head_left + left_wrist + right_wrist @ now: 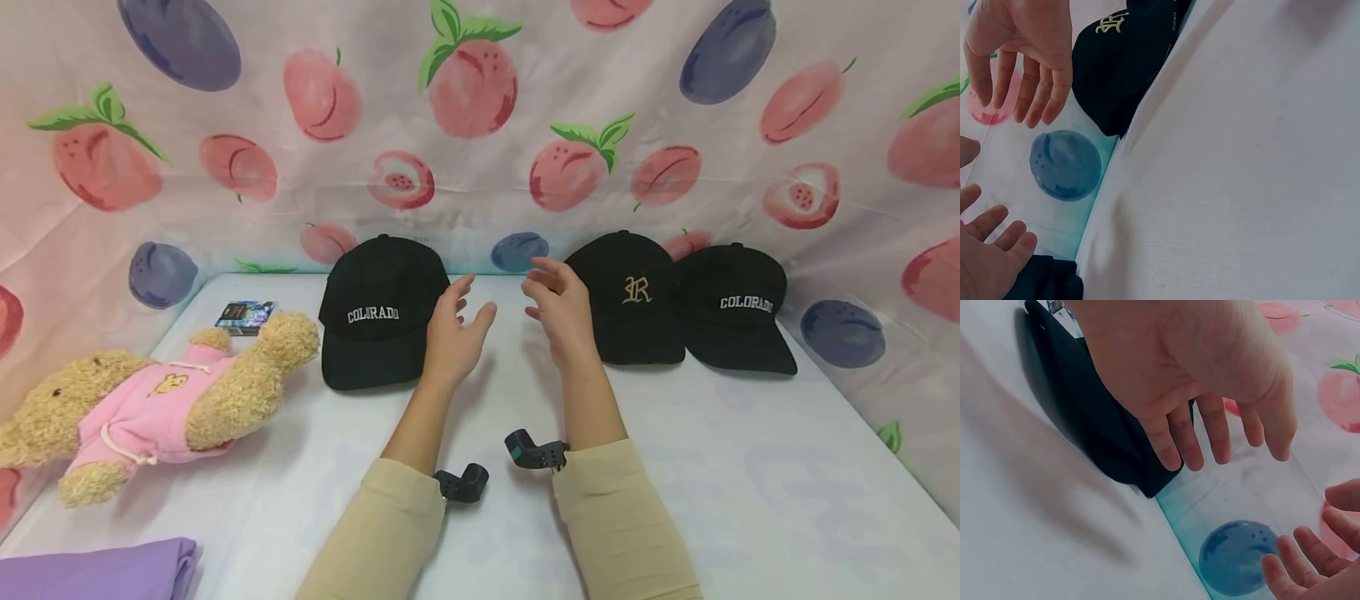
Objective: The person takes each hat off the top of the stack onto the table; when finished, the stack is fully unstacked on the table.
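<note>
Both hands hover over the middle of the white table, palms turned toward each other and nothing between them. My left hand (pixel 453 333) has relaxed fingers and overlaps the right edge of a black COLORADO cap (pixel 384 292) in the head view. Fingers loosely bent, my right hand (pixel 561 312) is beside a black cap with a gold letter R (pixel 626 308). A second black COLORADO cap (pixel 738 308) stands at the far right, against the R cap. In the right wrist view, the left-hand cap (pixel 1097 419) shows behind the right hand.
A teddy bear in a pink top (pixel 161 408) lies at the left, with a small colourful box (pixel 246 317) behind it. Folded purple cloth (pixel 97 571) lies at the near left corner. A fruit-print curtain (pixel 480 192) hangs along the table's back edge (pixel 517 279).
</note>
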`<state>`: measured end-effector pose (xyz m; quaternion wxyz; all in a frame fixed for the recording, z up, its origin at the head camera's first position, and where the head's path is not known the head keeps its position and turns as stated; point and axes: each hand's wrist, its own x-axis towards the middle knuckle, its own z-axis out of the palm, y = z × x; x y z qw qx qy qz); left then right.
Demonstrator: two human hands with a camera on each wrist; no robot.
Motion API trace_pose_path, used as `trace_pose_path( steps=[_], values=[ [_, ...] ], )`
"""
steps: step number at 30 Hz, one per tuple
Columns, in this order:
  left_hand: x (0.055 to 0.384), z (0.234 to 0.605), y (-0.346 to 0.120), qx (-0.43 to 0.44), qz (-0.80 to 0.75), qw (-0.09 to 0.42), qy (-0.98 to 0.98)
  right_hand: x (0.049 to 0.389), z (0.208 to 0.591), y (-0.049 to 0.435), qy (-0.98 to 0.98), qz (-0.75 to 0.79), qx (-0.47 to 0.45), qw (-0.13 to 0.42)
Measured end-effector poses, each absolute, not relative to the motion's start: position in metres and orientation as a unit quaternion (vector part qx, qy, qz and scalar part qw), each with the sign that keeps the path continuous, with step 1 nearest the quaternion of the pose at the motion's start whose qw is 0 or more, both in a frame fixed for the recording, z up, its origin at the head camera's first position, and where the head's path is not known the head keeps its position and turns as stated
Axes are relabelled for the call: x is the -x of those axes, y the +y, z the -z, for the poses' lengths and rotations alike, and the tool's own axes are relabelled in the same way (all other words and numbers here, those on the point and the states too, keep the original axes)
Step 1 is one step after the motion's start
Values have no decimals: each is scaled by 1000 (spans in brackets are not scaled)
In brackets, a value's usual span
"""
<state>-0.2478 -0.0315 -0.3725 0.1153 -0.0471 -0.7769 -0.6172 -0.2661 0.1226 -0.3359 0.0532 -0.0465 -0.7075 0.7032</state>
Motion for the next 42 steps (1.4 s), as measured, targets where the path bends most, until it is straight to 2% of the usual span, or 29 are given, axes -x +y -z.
trace_pose_path(
  steps=[17,32,42],
  values=[
    [241,375,-47,33,635,137,-759,260,333,98,-726,-687,1,38],
    [237,379,-68,4,646,149,-748,260,349,85,-736,-677,-19,22],
    [238,368,-78,-3,650,167,-741,259,348,78,-744,-666,-39,24]
  ],
)
